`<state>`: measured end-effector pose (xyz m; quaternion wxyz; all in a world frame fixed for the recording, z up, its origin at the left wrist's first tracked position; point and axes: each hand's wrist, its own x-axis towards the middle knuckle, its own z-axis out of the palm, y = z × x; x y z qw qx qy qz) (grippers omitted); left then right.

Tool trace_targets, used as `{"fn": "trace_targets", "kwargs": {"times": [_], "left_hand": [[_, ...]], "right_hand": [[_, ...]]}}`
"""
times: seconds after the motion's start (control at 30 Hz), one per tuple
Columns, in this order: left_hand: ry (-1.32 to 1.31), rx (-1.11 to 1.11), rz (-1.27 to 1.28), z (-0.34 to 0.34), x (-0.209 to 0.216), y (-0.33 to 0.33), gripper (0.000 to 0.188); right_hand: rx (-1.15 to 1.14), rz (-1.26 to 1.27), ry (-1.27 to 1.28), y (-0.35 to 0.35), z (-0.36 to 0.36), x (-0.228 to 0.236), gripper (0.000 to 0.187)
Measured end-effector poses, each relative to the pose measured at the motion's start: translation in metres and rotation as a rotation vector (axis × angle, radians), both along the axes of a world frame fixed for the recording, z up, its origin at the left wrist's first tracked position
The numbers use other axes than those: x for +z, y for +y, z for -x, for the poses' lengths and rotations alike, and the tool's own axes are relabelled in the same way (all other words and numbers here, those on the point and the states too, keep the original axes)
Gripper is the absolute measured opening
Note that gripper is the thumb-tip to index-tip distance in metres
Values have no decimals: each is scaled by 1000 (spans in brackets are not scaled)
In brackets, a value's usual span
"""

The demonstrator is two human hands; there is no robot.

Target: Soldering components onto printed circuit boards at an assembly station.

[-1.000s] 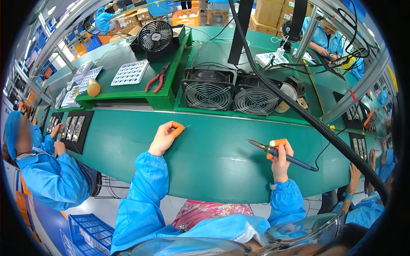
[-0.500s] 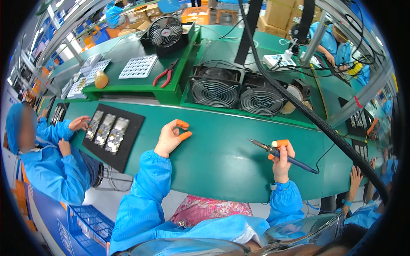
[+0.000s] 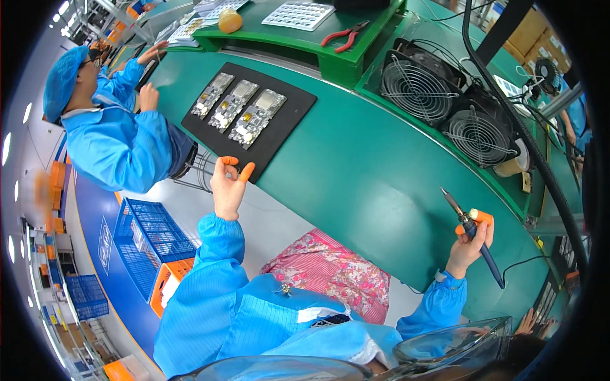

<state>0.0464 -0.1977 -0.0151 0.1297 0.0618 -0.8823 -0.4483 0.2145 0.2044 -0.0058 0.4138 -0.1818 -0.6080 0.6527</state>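
Observation:
My left hand (image 3: 227, 195), with orange finger cots on its thumb and forefinger, is at the near corner of a black mat (image 3: 289, 105). Its fingers are apart and nothing shows between them. On that mat lie three circuit boards (image 3: 257, 118) side by side, with silvery metal parts on them. At the right, my right hand (image 3: 467, 252) grips a soldering iron (image 3: 491, 261) by its dark blue handle. The iron's metal tip points up and left above the green table (image 3: 356, 171), and a thin black cord trails from the handle's end.
Behind the table stand two caged fans (image 3: 418, 89) and a roll of tape (image 3: 513, 159). Red-handled pliers (image 3: 343, 39) and a white tray (image 3: 298, 16) lie on a raised green shelf. A co-worker in blue (image 3: 121, 136) sits at left, above blue baskets (image 3: 155, 232). A thick black cable (image 3: 540, 155) crosses at right.
My view has turned left, so the mat and boards appear nearer the middle. My left hand has come to the mat's near corner. The co-worker's hand has moved off the mat.

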Motion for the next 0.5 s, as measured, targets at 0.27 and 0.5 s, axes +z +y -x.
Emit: {"fn": "trace_targets", "kwargs": {"times": [0.27,0.5], "left_hand": [[-47,144,-165,-6,-45,-38,44],[-612,-201,-822,-28,-16,-50,21]], "right_hand": [[-44,22,-39,3,-2,-6,26],[-37,19,-98,-5,-1,2,33]]}}
